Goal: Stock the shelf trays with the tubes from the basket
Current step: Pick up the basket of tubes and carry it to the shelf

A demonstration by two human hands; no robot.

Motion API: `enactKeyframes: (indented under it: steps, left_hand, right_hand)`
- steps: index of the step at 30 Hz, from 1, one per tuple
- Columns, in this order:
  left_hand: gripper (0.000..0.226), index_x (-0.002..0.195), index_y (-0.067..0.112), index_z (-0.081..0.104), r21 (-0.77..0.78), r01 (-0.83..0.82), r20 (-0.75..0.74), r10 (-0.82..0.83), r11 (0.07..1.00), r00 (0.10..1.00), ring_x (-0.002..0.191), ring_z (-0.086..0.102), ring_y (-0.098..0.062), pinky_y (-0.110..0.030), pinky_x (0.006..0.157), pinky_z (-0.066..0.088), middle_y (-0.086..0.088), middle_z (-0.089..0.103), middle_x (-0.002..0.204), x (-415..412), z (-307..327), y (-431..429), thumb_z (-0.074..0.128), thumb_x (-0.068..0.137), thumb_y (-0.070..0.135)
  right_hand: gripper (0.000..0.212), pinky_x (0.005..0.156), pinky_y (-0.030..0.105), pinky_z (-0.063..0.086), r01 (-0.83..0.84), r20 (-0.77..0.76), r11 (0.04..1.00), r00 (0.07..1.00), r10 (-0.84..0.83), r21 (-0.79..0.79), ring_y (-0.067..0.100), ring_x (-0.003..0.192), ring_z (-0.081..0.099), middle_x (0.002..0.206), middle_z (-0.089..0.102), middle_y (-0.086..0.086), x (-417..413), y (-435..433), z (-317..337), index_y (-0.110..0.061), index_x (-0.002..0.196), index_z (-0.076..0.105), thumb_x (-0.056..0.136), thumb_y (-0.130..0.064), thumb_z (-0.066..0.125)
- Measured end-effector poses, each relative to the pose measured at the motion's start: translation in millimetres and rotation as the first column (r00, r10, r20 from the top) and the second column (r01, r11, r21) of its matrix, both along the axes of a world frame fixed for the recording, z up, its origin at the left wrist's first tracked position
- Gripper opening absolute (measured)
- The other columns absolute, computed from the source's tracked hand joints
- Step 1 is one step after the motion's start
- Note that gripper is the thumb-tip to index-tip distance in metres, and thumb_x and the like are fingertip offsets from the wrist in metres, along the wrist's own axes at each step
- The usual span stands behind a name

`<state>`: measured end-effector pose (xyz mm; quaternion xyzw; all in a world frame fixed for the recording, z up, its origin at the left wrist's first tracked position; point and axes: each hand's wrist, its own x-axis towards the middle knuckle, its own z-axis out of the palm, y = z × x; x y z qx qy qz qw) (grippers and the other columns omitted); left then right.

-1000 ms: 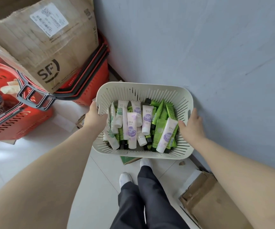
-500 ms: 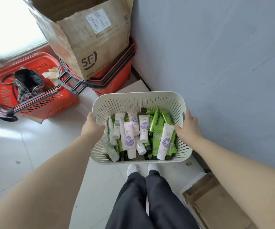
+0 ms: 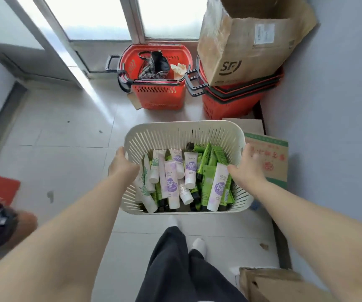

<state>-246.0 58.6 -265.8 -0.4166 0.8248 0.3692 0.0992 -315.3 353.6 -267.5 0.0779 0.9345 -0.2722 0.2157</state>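
Observation:
A cream slotted basket [image 3: 182, 131] is held in front of me above the tiled floor. It is full of several tubes: white ones with purple labels [image 3: 190, 170], green ones [image 3: 207, 184] and white ones with leaf prints [image 3: 144, 188]. My left hand [image 3: 122, 165] grips the basket's left rim. My right hand [image 3: 246, 167] grips its right rim. No shelf trays are in view.
Two red shopping baskets [image 3: 158, 92] stand ahead by the window, the right one under an open cardboard box [image 3: 247, 46]. A green-printed carton [image 3: 269, 158] leans on the grey wall at right. Another cardboard box [image 3: 273, 284] lies at bottom right. My legs [image 3: 175, 264] are below.
I have turned left with the basket still in both hands. The red baskets and cardboard box have shifted from the left to straight ahead, and a window has come into view.

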Motion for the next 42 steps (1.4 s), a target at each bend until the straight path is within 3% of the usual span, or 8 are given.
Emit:
enactKeyframes:
  steps: [5,12,17,20,26,31,36,42]
  left_hand:
    - [0.055,0.135,0.024,0.039,-0.022,-0.196,-0.017,0.196,0.98,0.98,0.084,0.051,-0.024,-0.033,0.071,0.043,0.008,0.047,0.083,98,10,-63,0.05,0.086,0.001]
    - [0.057,0.131,0.025,0.042,-0.015,-0.453,-0.04,0.452,0.892,0.891,0.105,0.057,-0.034,-0.043,0.09,0.051,-0.004,0.06,0.113,253,14,-171,0.052,0.079,0.005]
    - [0.057,0.131,0.023,0.044,0.025,-0.614,-0.073,0.614,0.789,0.786,0.103,0.056,-0.032,-0.042,0.089,0.05,-0.006,0.058,0.117,371,15,-255,0.057,0.079,0.006]
    - [0.046,0.119,0.023,0.048,0.053,-0.69,-0.117,0.691,0.722,0.713,0.093,0.057,-0.028,-0.039,0.08,0.051,-0.006,0.059,0.106,436,16,-296,0.061,0.078,0.007]
    - [0.05,0.122,0.025,0.045,0.0,-0.855,-0.088,0.852,0.518,0.516,0.089,0.056,-0.029,-0.03,0.063,0.043,-0.005,0.06,0.101,561,21,-356,0.063,0.077,0.013]
    - [0.045,0.116,0.02,0.049,-0.026,-0.939,-0.091,0.934,0.343,0.344,0.088,0.057,-0.026,-0.028,0.054,0.04,-0.006,0.061,0.098,633,27,-398,0.067,0.075,0.013]
    - [0.042,0.111,0.023,0.056,-0.004,-0.989,-0.112,0.983,0.145,0.144,0.088,0.06,-0.025,-0.029,0.062,0.048,-0.003,0.066,0.097,692,31,-431,0.068,0.073,0.011]
    - [0.041,0.116,0.022,0.051,0.025,-0.998,-0.141,0.988,-0.06,-0.063,0.093,0.059,-0.028,-0.032,0.064,0.047,-0.003,0.062,0.101,759,34,-475,0.065,0.08,0.008]
  right_hand:
    - [0.086,0.097,0.044,0.038,-0.2,0.037,0.98,0.979,0.2,0.015,0.037,0.128,0.037,0.149,0.018,0.019,42,-83,13,-0.016,0.151,-0.002,0.09,-0.029,0.057]
    - [0.082,0.094,0.044,0.043,-0.431,0.025,0.901,0.902,0.431,0.043,0.036,0.117,0.047,0.144,0.026,0.02,131,-227,24,-0.016,0.151,0.002,0.091,-0.028,0.057]
    - [0.081,0.093,0.047,0.047,-0.556,-0.001,0.831,0.831,0.556,0.022,0.034,0.109,0.052,0.139,0.031,0.021,213,-345,31,-0.019,0.15,0.007,0.09,-0.023,0.06]
    - [0.082,0.089,0.049,0.051,-0.625,0.011,0.78,0.78,0.625,-0.011,0.034,0.103,0.055,0.137,0.032,0.021,260,-409,30,-0.023,0.15,0.006,0.089,-0.021,0.061]
    - [0.078,0.087,0.048,0.053,-0.793,0.016,0.605,0.606,0.796,-0.074,0.033,0.1,0.057,0.141,0.029,0.018,345,-533,25,-0.027,0.149,0.009,0.09,-0.024,0.06]
    - [0.064,0.081,0.043,0.055,-0.906,-0.006,0.417,0.418,0.908,-0.069,0.032,0.089,0.058,0.126,0.038,0.018,399,-637,23,-0.018,0.142,0.022,0.089,-0.022,0.059]
    - [0.068,0.083,0.046,0.052,-0.972,-0.011,0.224,0.225,0.974,-0.069,0.036,0.095,0.056,0.124,0.04,0.017,451,-732,26,-0.022,0.139,0.022,0.084,-0.023,0.061]
    - [0.049,0.043,0.027,0.033,-0.999,-0.048,0.048,0.048,0.998,0.003,0.02,0.065,0.047,0.116,0.042,0.015,519,-833,35,-0.013,0.128,0.032,0.087,-0.019,0.057]
